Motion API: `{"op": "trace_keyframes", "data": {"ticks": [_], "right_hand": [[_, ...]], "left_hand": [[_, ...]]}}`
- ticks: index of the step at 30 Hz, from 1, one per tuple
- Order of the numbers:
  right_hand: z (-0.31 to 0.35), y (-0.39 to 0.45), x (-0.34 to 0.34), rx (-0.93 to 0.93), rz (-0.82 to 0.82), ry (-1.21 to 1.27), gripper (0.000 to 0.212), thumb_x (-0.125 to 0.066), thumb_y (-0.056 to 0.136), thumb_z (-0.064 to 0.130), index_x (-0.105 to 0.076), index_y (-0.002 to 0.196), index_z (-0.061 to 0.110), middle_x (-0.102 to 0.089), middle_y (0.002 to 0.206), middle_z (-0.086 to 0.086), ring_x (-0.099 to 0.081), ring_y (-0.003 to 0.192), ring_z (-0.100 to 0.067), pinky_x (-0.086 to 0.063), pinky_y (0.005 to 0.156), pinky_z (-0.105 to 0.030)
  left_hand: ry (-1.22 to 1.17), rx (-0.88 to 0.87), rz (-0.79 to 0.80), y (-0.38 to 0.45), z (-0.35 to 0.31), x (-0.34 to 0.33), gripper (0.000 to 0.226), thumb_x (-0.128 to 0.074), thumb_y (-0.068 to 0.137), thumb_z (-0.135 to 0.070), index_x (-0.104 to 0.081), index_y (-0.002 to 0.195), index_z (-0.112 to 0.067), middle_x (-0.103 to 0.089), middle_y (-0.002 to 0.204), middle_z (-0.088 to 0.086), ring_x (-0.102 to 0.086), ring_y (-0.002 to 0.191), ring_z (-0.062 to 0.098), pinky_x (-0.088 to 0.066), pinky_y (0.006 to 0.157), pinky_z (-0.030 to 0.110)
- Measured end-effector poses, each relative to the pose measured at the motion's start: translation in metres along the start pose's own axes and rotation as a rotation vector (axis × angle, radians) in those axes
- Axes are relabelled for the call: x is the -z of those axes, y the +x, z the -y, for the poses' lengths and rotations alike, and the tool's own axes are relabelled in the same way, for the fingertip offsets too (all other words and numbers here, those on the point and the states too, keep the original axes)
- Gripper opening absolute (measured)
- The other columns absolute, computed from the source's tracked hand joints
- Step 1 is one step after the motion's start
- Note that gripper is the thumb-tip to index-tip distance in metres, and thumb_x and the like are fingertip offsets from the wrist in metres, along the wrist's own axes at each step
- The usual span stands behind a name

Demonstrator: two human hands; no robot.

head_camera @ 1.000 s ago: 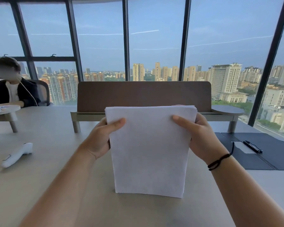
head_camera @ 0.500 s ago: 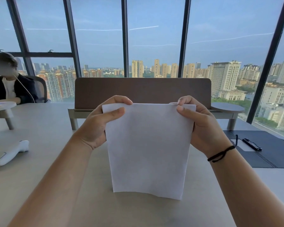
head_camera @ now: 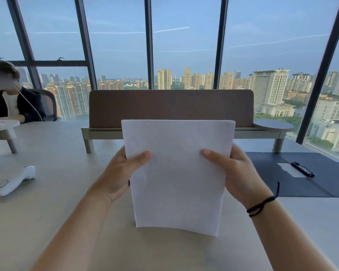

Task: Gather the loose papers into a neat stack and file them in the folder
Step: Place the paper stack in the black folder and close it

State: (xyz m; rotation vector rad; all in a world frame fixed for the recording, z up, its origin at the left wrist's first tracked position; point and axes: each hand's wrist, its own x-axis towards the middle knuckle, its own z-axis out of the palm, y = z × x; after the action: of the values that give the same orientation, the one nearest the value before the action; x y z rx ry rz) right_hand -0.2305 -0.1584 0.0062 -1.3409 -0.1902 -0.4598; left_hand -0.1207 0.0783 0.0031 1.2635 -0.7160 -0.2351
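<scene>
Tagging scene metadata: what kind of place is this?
Probably a high-rise office or meeting room: a long shared table with a desk divider, floor-to-ceiling windows over a city skyline, an open folder, and a paper stack held upright.

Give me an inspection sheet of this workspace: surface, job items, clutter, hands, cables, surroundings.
Surface: grey table, bare patches in view.
Job's things: paper stack held upright, bottom edge near or on the table; dark folder lying open at right, black pen on it.
Clutter: white handheld device at left.
Hands: left hand grips the stack's left edge; right hand grips the right edge, black cord on its wrist.
Cables: thin white cord on the seated person.
Surroundings: brown divider panel, tall windows, city view.
</scene>
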Motion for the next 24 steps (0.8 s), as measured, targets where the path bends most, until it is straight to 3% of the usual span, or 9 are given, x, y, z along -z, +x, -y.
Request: {"op": "trace_keyframes", "data": {"ticks": [3, 5, 7, 12, 14, 17, 20, 22, 24], "right_hand": [[-0.035, -0.018, 0.001, -0.120, -0.071, -0.084, 0.017, -0.075, 0.081, 0.009, -0.082, 0.096, 0.013, -0.079, 0.107, -0.015, -0.075, 0.100, -0.035, -0.061, 0.088, -0.049], [-0.049, -0.022, -0.002, -0.160, -0.123, -0.105, 0.014, -0.074, 0.085, 0.005, -0.081, 0.097, 0.008, -0.080, 0.105, -0.016, -0.075, 0.100, -0.038, -0.062, 0.086, -0.048], [-0.047, -0.015, -0.004, -0.121, -0.184, -0.135, 0.010, -0.076, 0.085, 0.006, -0.081, 0.094, 0.008, -0.081, 0.100, -0.015, -0.076, 0.096, -0.036, -0.062, 0.084, -0.047], [-0.035, 0.007, -0.003, -0.009, -0.153, -0.172, 0.009, -0.078, 0.085, 0.011, -0.081, 0.092, 0.008, -0.081, 0.098, -0.013, -0.078, 0.091, -0.029, -0.063, 0.081, -0.041], [-0.054, 0.001, 0.004, -0.072, -0.126, -0.200, 0.010, -0.078, 0.085, 0.011, -0.081, 0.094, 0.012, -0.081, 0.100, -0.011, -0.078, 0.094, -0.028, -0.063, 0.083, -0.043], [-0.092, -0.018, 0.014, -0.245, -0.108, -0.267, 0.024, -0.083, 0.078, 0.022, -0.081, 0.099, 0.012, -0.082, 0.101, -0.008, -0.077, 0.099, -0.030, -0.060, 0.091, -0.048], [-0.100, -0.016, 0.017, -0.267, -0.124, -0.264, 0.025, -0.083, 0.078, 0.023, -0.081, 0.098, 0.008, -0.081, 0.100, -0.012, -0.078, 0.095, -0.029, -0.058, 0.093, -0.052], [-0.097, -0.008, 0.017, -0.244, -0.127, -0.242, 0.023, -0.082, 0.078, 0.022, -0.082, 0.095, 0.006, -0.081, 0.099, -0.015, -0.078, 0.094, -0.032, -0.059, 0.092, -0.054], [-0.101, -0.007, 0.018, -0.244, -0.130, -0.240, 0.030, -0.083, 0.075, 0.028, -0.082, 0.096, 0.006, -0.081, 0.100, -0.015, -0.077, 0.095, -0.033, -0.058, 0.093, -0.055]], "left_hand": [[0.050, 0.136, -0.018, -0.016, 0.041, 0.003, 0.040, -0.090, 0.064, -0.041, -0.081, 0.100, -0.027, -0.078, 0.111, 0.003, -0.071, 0.110, 0.027, -0.059, 0.086, 0.036], [0.096, 0.136, -0.109, -0.018, 0.054, -0.002, 0.023, -0.080, 0.070, -0.032, -0.082, 0.093, -0.033, -0.079, 0.106, 0.000, -0.072, 0.109, 0.024, -0.056, 0.093, 0.038], [0.140, 0.089, -0.171, -0.011, 0.051, -0.004, 0.019, -0.080, 0.070, -0.035, -0.081, 0.088, -0.040, -0.080, 0.102, -0.002, -0.073, 0.105, 0.021, -0.056, 0.095, 0.042], [0.125, 0.002, -0.187, 0.008, 0.038, 0.006, 0.023, -0.083, 0.068, -0.036, -0.083, 0.090, -0.030, -0.080, 0.103, 0.006, -0.075, 0.101, 0.027, -0.057, 0.090, 0.043], [0.117, 0.080, -0.197, 0.003, 0.058, 0.010, 0.024, -0.086, 0.065, -0.032, -0.083, 0.088, -0.026, -0.080, 0.102, 0.009, -0.074, 0.101, 0.030, -0.058, 0.089, 0.045], [0.136, 0.247, -0.198, -0.015, 0.094, 0.014, 0.047, -0.095, 0.052, -0.046, -0.084, 0.088, -0.018, -0.080, 0.099, 0.011, -0.075, 0.097, 0.032, -0.059, 0.089, 0.048], [0.152, 0.228, -0.213, -0.012, 0.099, 0.016, 0.010, -0.083, 0.077, -0.017, -0.081, 0.086, -0.013, -0.081, 0.092, 0.006, -0.077, 0.092, 0.024, -0.062, 0.078, 0.033], [0.186, 0.191, -0.224, -0.005, 0.094, 0.017, 0.010, -0.078, 0.082, -0.006, -0.078, 0.087, -0.014, -0.081, 0.085, 0.000, -0.077, 0.083, 0.015, -0.060, 0.069, 0.023], [0.217, 0.195, -0.222, -0.003, 0.098, 0.023, 0.012, -0.080, 0.080, -0.007, -0.078, 0.089, -0.015, -0.081, 0.087, -0.001, -0.077, 0.084, 0.014, -0.060, 0.075, 0.027]]}}
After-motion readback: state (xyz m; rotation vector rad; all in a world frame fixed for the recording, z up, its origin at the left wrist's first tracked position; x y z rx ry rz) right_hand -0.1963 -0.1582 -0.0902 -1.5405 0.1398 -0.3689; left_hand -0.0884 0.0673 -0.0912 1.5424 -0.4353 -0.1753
